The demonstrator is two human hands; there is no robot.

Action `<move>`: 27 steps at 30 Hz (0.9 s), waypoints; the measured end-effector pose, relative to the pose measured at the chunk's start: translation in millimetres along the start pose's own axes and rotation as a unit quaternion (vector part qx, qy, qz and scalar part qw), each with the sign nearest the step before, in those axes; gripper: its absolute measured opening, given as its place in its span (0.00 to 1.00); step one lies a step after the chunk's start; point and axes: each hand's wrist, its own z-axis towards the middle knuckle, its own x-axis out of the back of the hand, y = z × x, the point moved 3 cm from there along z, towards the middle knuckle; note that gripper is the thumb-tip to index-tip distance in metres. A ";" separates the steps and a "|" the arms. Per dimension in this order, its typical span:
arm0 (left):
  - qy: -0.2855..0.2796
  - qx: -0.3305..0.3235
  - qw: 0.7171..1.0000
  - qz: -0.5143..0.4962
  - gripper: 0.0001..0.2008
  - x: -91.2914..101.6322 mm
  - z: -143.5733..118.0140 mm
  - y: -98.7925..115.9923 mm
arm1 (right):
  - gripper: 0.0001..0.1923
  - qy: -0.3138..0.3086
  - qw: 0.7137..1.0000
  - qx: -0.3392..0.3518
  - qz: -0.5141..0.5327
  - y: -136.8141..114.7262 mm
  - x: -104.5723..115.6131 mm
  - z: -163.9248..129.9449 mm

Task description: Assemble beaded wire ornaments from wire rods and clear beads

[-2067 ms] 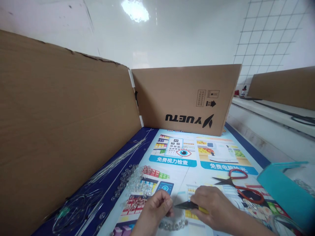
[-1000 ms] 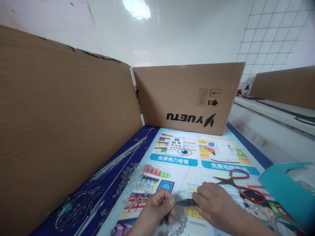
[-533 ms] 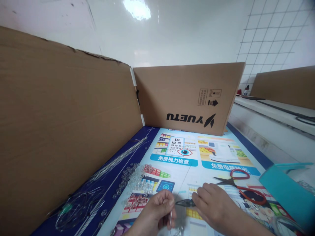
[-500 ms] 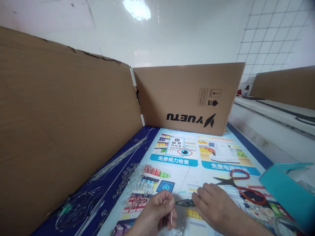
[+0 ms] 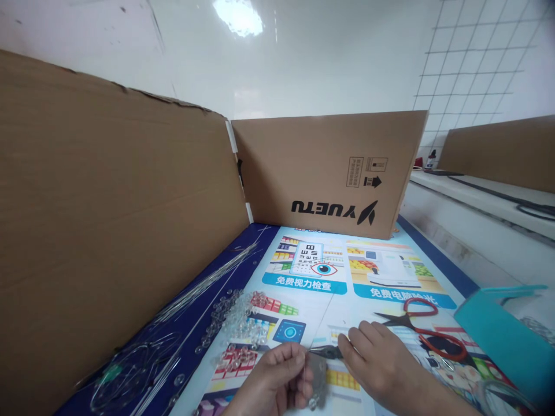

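My left hand [image 5: 284, 375] is closed in a pinch at the lower middle, on a thin wire that is mostly hidden by the fingers. Wrapped round the handles of dark needle-nose pliers [image 5: 327, 352] is my right hand [image 5: 375, 358]. The pliers' tip points left and meets the left fingertips. A few clear beads [image 5: 313, 403] show just below the left hand. To its left, a loose pile of clear beads [image 5: 247, 323] is spread over the printed sheet.
Red-handled scissors [image 5: 420, 323] lie right of my right hand, near a turquoise box [image 5: 503, 335]. Straight wires [image 5: 208, 283] and a tangled wire coil [image 5: 119, 375] lie at left. Cardboard panels [image 5: 321, 167] stand along the left and back.
The pliers' tip still sits at my left fingertips. The wire end that hung below the left hand no longer shows, and the left fingers have curled slightly. The view shifted a little.
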 end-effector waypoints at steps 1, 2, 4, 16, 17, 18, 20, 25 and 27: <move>0.004 0.003 1.000 0.000 0.13 0.3 -0.2 0.0 | 0.12 0.003 1.000 0.001 -0.001 -0.2 0.6 0.4; 0.008 0.005 1.000 0.001 0.13 0.5 -0.4 0.1 | 0.12 0.006 1.000 0.002 -0.001 -0.3 1.2 0.8; 0.012 0.004 1.000 0.002 0.13 0.6 -0.7 0.4 | 0.12 0.015 1.000 0.004 0.000 -0.9 2.2 1.6; 0.035 0.036 0.998 -0.027 0.09 -1.9 -3.5 1.6 | 0.14 0.061 0.998 0.016 -0.018 -4.0 5.9 1.4; 0.033 0.032 0.998 -0.031 0.09 -2.6 -3.6 2.1 | 0.14 0.063 0.998 0.015 -0.019 -3.9 6.2 1.6; 0.030 0.030 0.999 -0.034 0.09 -3.2 -3.6 2.4 | 0.14 0.063 0.998 0.015 -0.020 -3.7 6.3 1.8; 0.022 0.029 0.999 -0.036 0.09 -3.8 -3.4 2.5 | 0.14 0.063 0.998 0.014 -0.021 -3.6 6.5 1.9; -0.004 0.024 0.999 -0.033 0.09 -2.7 -1.9 1.8 | 0.14 0.066 0.997 0.014 -0.023 -4.2 7.8 0.7; -0.004 0.021 0.999 -0.031 0.09 -2.1 -1.8 1.6 | 0.15 0.070 0.997 0.012 -0.022 -4.2 8.6 0.5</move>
